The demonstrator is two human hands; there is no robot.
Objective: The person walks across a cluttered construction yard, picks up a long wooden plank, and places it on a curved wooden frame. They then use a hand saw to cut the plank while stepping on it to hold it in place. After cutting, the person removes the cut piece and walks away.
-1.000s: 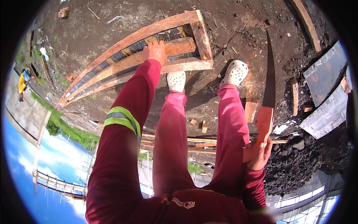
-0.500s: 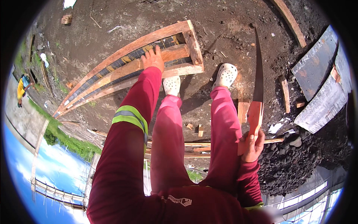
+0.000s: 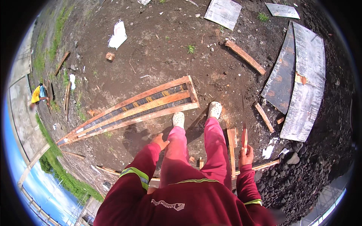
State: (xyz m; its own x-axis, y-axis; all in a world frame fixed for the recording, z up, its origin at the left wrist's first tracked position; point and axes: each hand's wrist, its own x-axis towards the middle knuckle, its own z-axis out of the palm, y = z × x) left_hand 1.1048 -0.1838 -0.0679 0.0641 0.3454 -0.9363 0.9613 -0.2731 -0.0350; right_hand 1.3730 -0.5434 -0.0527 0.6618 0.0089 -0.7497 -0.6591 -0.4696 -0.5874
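Observation:
My right hand (image 3: 247,155) grips a handsaw (image 3: 245,138) by its reddish wooden handle. The dark blade points away from me and looks thin, seen nearly edge-on. Beside my left knee hangs my left hand (image 3: 161,141), empty, with thumb and fingers apart. In front of it on the dirt lies a long wooden frame (image 3: 151,107), its rails joined by a short crosspiece at the right end. Dark panel with yellowish marks shows between the rails. Neither hand touches this frame. A narrow board (image 3: 231,150) stands by my right leg, left of the saw.
Metal sheets (image 3: 307,83) lie at the right, with wood offcuts (image 3: 264,116) and a timber piece (image 3: 245,57) nearby. A gravel heap (image 3: 281,188) rises at lower right. White scrap (image 3: 118,35) lies farther off. At far left a person in yellow (image 3: 36,95) bends down.
My left hand has let go of the wooden frame and drawn back beside my left knee. The saw remains in my right hand, its blade now turned edge-on. The view takes in more ground ahead.

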